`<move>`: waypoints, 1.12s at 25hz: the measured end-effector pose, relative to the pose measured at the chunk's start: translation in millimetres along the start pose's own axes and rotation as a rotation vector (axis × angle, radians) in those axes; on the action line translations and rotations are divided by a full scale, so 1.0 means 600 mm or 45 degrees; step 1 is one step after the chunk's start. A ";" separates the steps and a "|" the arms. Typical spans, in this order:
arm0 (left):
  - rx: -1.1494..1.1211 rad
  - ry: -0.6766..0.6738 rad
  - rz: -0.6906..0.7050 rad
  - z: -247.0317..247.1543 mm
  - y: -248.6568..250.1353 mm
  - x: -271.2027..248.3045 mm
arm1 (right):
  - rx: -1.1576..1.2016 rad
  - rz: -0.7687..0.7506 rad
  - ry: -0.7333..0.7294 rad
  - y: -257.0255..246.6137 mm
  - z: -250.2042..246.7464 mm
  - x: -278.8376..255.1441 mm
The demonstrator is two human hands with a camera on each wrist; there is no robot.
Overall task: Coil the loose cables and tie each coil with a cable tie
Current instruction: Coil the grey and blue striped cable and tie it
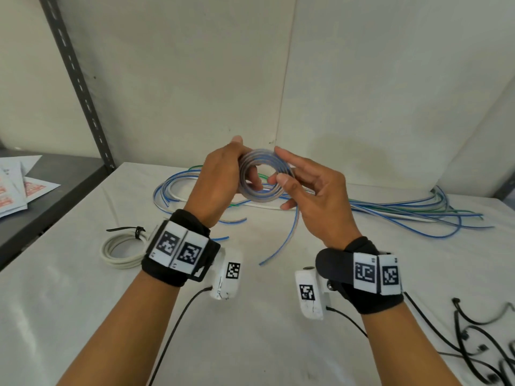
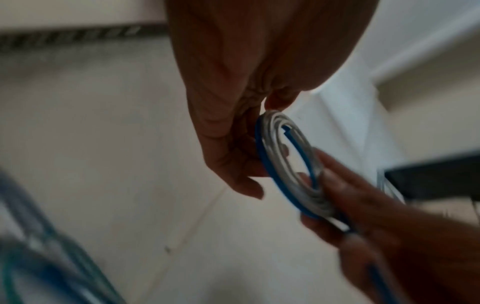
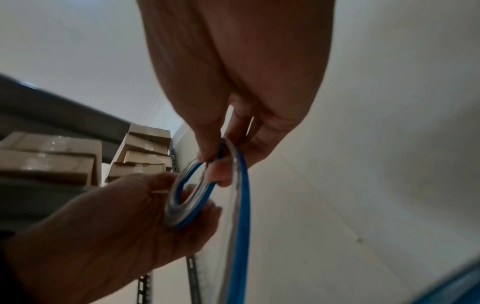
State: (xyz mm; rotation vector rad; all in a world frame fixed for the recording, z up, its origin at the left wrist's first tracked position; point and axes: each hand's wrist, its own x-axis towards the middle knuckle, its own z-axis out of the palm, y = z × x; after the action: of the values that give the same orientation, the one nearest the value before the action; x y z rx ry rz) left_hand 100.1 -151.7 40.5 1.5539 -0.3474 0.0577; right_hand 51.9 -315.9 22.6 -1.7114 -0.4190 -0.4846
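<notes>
At frame centre, above the desk, a coil of blue-striped clear cable is gripped by the left hand, fingers curled through its opening. Its right edge is pinched by the right hand, other fingers spread, the loose tail hanging below

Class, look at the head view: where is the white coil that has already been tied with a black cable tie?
The tied white coil lies flat on the table, at the left, just beyond the left wrist strap and near the grey shelf.
</notes>
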 end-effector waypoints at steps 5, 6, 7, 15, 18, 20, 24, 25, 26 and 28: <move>0.525 -0.258 -0.051 -0.007 -0.014 -0.003 | -0.282 0.018 -0.233 0.005 -0.013 -0.001; 0.473 -0.298 -0.078 -0.007 -0.018 -0.003 | -0.297 0.025 -0.241 0.006 -0.013 -0.001; 0.409 -0.311 -0.090 -0.009 -0.020 -0.003 | -0.297 0.027 -0.243 0.006 -0.014 -0.001; -0.144 -0.059 -0.078 -0.005 0.003 0.001 | 0.127 0.105 0.076 0.010 -0.008 0.006; -0.376 0.034 -0.052 -0.004 0.002 0.007 | 0.301 0.152 0.211 0.014 0.012 0.004; -0.449 0.082 -0.051 -0.002 0.002 0.008 | 0.335 0.147 0.260 0.019 0.026 0.002; -0.545 0.093 -0.102 0.010 0.004 0.003 | 0.401 0.140 0.300 0.024 0.043 -0.002; -0.558 0.095 -0.104 0.016 0.003 0.002 | 0.396 0.136 0.329 0.023 0.042 -0.002; -0.552 0.099 -0.096 0.021 0.002 0.000 | 0.381 0.127 0.361 0.023 0.042 -0.001; -0.524 0.087 -0.087 0.025 0.000 -0.001 | 0.357 0.109 0.395 0.023 0.037 0.003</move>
State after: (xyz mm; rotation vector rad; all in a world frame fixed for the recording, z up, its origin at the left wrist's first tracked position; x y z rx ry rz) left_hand 96.9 -166.3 40.3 1.1520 -0.2342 -0.0142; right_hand 62.6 -296.4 8.3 -1.3511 -0.1781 -0.5891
